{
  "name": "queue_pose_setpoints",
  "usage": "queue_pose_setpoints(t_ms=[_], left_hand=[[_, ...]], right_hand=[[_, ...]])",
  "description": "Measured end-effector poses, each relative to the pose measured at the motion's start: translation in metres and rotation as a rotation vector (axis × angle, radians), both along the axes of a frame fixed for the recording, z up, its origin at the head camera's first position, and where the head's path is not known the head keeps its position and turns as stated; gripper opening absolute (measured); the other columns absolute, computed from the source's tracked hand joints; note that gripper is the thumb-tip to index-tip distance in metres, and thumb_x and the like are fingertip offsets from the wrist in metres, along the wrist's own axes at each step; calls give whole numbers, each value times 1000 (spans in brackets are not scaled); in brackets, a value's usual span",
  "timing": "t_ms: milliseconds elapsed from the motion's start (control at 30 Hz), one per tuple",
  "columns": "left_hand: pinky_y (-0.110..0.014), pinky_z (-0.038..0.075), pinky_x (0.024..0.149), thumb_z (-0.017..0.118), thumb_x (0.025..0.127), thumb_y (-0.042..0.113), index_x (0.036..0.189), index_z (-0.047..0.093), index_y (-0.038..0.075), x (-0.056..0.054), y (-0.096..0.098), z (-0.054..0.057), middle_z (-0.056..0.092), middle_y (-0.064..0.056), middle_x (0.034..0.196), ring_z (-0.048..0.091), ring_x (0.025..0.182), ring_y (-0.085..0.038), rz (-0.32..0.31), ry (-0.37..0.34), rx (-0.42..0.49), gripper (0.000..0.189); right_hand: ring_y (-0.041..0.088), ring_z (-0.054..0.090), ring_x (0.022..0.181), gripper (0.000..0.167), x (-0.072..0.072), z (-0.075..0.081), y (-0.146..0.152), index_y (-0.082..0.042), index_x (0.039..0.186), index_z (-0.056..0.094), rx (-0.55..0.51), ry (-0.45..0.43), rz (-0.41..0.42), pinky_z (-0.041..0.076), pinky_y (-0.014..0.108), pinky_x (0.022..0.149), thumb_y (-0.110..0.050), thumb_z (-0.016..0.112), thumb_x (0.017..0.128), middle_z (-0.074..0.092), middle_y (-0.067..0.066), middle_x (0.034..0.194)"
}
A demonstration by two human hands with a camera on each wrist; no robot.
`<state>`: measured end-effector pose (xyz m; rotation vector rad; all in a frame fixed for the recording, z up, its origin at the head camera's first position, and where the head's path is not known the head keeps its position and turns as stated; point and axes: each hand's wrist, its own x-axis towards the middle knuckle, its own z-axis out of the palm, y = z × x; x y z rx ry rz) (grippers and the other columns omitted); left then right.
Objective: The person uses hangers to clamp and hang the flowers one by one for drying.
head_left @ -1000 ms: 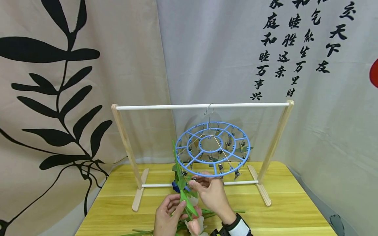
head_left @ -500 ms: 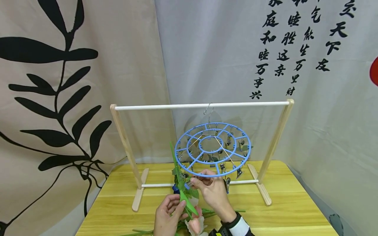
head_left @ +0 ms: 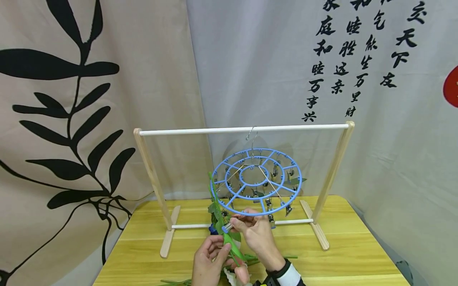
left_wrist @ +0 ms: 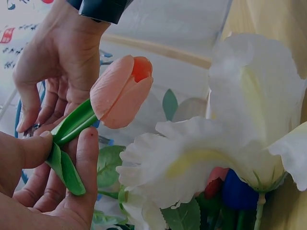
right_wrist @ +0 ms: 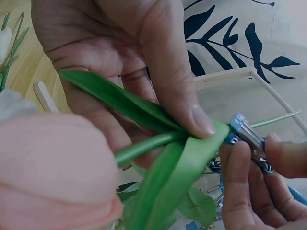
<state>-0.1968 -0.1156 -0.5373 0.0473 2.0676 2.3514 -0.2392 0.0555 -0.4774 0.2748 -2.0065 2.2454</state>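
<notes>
My left hand pinches the green stem and leaves of a pink artificial tulip between thumb and fingers. The bloom points down toward me in the head view, and the thin stem end rises beside the blue ring. Under the front rim of a round blue clip hanger, my right hand pinches a metal clip with blue tips. Those tips meet the stem just past my left thumb in the right wrist view. Whether the clip bites the stem, I cannot tell.
The hanger hooks onto the white rail of a wooden stand on a yellow wood table. Several metal clips dangle from it. A white flower and a blue one crowd close to my left hand.
My left hand has shifted slightly right, carrying the tulip. The clip in my right hand has come down and left, against the stem. Another clip beside my right hand has swung.
</notes>
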Motion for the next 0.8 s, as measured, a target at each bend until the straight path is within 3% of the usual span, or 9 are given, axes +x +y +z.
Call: queue_pose_setpoints(t_ms=[267, 500, 800], left_hand=[[-23, 68, 88, 85, 109, 20, 136, 69, -5, 0, 2, 1, 82, -15, 122, 82, 97, -10, 13, 52, -53, 40], [-24, 69, 87, 87, 108, 21, 136, 69, -5, 0, 2, 0, 82, -16, 122, 82, 98, -12, 11, 30, -45, 42], [-22, 66, 95, 88, 107, 25, 132, 73, -2, 0, 5, 1, 82, -13, 120, 80, 102, -9, 49, 42, -123, 39]], right_hand=[[12, 84, 84, 23, 1, 0, -2, 19, 119, 74, -45, -46, 15, 75, 32, 83, 4, 83, 103, 83, 32, 112], [12, 85, 87, 29, 4, -1, -1, 16, 123, 76, -45, -75, 31, 74, 31, 86, -5, 86, 105, 86, 26, 113], [14, 85, 88, 35, 6, -1, 1, 13, 126, 77, -9, -93, 51, 74, 30, 87, -13, 89, 105, 86, 16, 108]])
